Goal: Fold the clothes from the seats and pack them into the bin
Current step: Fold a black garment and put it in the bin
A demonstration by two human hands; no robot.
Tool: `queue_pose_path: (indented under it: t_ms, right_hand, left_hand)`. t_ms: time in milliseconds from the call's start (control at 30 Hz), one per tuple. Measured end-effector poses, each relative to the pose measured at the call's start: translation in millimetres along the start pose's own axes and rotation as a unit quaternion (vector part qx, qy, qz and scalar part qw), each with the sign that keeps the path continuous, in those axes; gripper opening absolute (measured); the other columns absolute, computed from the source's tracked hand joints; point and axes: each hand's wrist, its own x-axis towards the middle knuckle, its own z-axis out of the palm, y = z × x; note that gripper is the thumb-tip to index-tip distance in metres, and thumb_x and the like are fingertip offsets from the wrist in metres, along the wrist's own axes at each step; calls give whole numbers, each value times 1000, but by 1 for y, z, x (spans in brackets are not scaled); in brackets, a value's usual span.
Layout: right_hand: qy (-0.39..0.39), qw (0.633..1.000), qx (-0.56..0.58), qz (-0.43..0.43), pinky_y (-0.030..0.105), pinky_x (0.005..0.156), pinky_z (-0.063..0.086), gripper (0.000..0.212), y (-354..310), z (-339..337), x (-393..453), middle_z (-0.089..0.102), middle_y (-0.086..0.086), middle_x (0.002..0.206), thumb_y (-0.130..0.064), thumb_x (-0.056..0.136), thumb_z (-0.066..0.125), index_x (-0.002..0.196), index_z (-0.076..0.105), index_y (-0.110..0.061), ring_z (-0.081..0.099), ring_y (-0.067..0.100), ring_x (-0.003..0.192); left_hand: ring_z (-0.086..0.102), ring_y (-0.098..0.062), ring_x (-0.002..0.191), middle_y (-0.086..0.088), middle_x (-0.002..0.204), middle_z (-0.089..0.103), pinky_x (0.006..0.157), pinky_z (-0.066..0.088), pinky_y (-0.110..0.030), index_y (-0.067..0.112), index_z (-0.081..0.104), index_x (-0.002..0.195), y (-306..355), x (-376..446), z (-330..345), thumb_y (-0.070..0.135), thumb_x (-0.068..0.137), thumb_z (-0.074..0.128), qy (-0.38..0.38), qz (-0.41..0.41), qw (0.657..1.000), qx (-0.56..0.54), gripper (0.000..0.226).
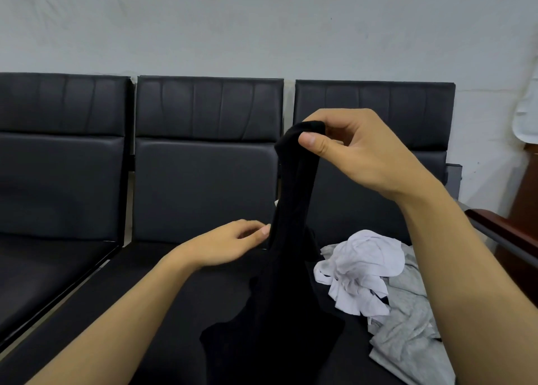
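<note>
- Head view: the right hand (358, 148) is raised in front of the black seats (203, 186), thumb and fingers pinching the top edge of a black garment (291, 239), which hangs down from that pinch in a narrow column.
- The garment's long axis runs near vertical; its lower part widens and pools on the seat cushion near the bottom of the view, so it is only partly lifted.
- The left hand (233, 245) sits lower, just left of the hanging cloth, its fingers loosely curled. The fingertips (264, 229) reach the garment's left edge; I cannot tell whether they touch or already pinch it.
- The relation the next move likely turns on: the cloth lies directly right of the left fingertips, so the left hand is the nearer one to take a second hold and spread the garment for folding.
- On the seat to the right, under the right forearm, a crumpled white garment (364, 271) lies on top of a grey garment (413, 335), both unfolded.
- No bin is in view, so its contents cannot be told.
</note>
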Motion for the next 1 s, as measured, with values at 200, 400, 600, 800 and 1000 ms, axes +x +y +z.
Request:
queue_pose_path:
  t_ms: [200,400,600,800,1000]
  right_hand:
    - [-40,998,28,-28,34,92,57,12,-7,7,2,76,-4,100,-20,104,63,107,74,-19,72,15,100]
    - [-36,998,37,-25,18,85,51,12,-3,7,0,74,-11,95,-16,105,61,106,73,-19,70,6,94]
    - [-11,1000,25,-16,27,88,56,15,2,4,-2,76,1,100,-20,104,62,109,74,-13,71,20,97]
    - [18,1000,20,-15,18,87,50,17,7,-5,-4,76,-7,101,-19,105,60,110,74,-11,70,5,97]
    - [25,1000,16,-9,21,88,51,15,15,-8,-8,74,-8,98,-18,105,60,107,74,-11,68,6,94]
  left_hand:
    - [65,-21,112,-10,123,70,94,51,-27,20,68,121,11,2,-2,29,108,55,-22,71,997,-21,21]
    - [68,-3,112,17,114,74,101,50,-27,43,74,106,0,3,2,31,100,67,-94,37,995,-14,15]
    - [67,-14,117,1,122,71,110,48,-43,15,70,117,-10,2,-6,26,98,68,-69,67,995,-3,22]
    - [50,-4,133,21,139,55,115,42,-42,54,55,127,-34,4,-15,66,77,71,-28,17,999,-4,54]
    - [48,-1,134,19,140,52,116,41,-36,44,69,117,-35,5,-7,47,94,73,-72,30,997,7,24]
